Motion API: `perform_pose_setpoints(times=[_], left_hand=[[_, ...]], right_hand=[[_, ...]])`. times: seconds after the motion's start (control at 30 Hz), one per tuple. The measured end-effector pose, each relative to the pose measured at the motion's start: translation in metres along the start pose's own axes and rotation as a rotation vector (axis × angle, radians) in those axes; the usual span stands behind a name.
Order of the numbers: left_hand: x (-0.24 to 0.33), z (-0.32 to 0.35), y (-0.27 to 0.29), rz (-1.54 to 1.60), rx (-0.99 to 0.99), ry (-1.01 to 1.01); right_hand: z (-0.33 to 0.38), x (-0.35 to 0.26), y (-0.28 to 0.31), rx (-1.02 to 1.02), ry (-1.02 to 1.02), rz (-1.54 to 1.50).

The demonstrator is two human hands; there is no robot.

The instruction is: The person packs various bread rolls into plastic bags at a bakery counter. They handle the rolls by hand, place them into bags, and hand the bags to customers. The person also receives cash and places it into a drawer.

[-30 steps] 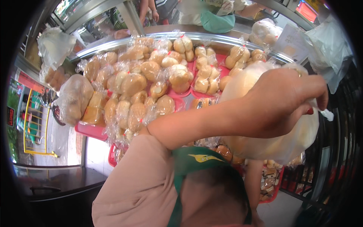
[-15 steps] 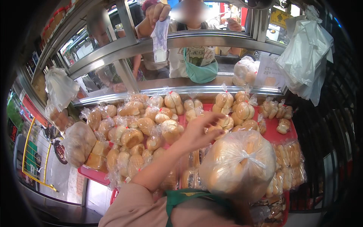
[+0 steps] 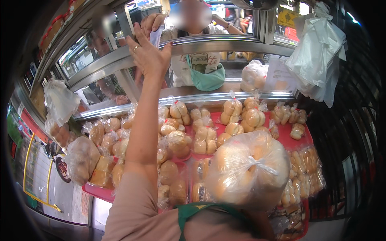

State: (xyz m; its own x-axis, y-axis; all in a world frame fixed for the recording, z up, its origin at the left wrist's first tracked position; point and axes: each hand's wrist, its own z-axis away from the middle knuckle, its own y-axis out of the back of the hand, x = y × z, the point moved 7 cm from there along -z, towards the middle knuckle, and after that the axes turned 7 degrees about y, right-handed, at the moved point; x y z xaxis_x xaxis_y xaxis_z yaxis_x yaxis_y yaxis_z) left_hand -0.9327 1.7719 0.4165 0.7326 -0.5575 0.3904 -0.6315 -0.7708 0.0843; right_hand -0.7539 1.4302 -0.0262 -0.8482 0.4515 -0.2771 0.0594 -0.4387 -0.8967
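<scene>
My left hand [image 3: 148, 55], a ring on one finger, is raised high over the display with its fingers spread and nothing in it. Just above it, another person's hand [image 3: 152, 21] reaches over the metal counter rail [image 3: 225, 45] with a pale slip of paper [image 3: 155, 37]. My fingertips are right beside that paper; whether they touch it I cannot tell. A big clear plastic bag of buns [image 3: 248, 170], tied at the top, hangs close in front of my chest at lower right. My right hand is hidden behind or under this bag.
Red trays [image 3: 286, 136] carry many small bags of buns [image 3: 206, 138] and cake slices [image 3: 100, 173]. A filled bag [image 3: 253, 75] sits on the counter ledge. Empty plastic bags [image 3: 317, 60] hang at upper right. A person with a teal pouch stands beyond the glass.
My left hand let go of the big bag's tie and rose from the trays to the other person's hand above the rail. The bag sank to the lower right.
</scene>
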Motion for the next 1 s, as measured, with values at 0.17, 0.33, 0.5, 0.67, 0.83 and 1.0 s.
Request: perform_pose_setpoints(times=[0.17, 0.33, 0.5, 0.67, 0.83, 1.0], left_hand=[[-0.068, 0.013, -0.041, 0.255, -0.246, 0.185], [-0.116, 0.116, -0.041, 0.322, -0.436, 0.105], [-0.169, 0.269, -0.014, 0.288, -0.901, 0.466], [-0.195, 0.316, 0.015, 0.415, -0.951, 0.790], [-0.198, 0.286, 0.038, 1.033, -0.698, 1.306], [-0.201, 0.277, 0.074, 1.116, -0.652, 1.357]], right_hand=[[-0.004, 0.003, -0.005, -0.017, -0.009, -0.006], [-0.015, 0.009, -0.021, -0.042, -0.016, -0.004], [-0.031, 0.015, -0.058, -0.117, -0.020, -0.018], [-0.058, 0.023, -0.119, -0.262, -0.050, -0.050], [-0.086, 0.046, -0.195, -0.419, -0.127, -0.113], [-0.115, 0.072, -0.266, -0.540, -0.211, -0.187]])
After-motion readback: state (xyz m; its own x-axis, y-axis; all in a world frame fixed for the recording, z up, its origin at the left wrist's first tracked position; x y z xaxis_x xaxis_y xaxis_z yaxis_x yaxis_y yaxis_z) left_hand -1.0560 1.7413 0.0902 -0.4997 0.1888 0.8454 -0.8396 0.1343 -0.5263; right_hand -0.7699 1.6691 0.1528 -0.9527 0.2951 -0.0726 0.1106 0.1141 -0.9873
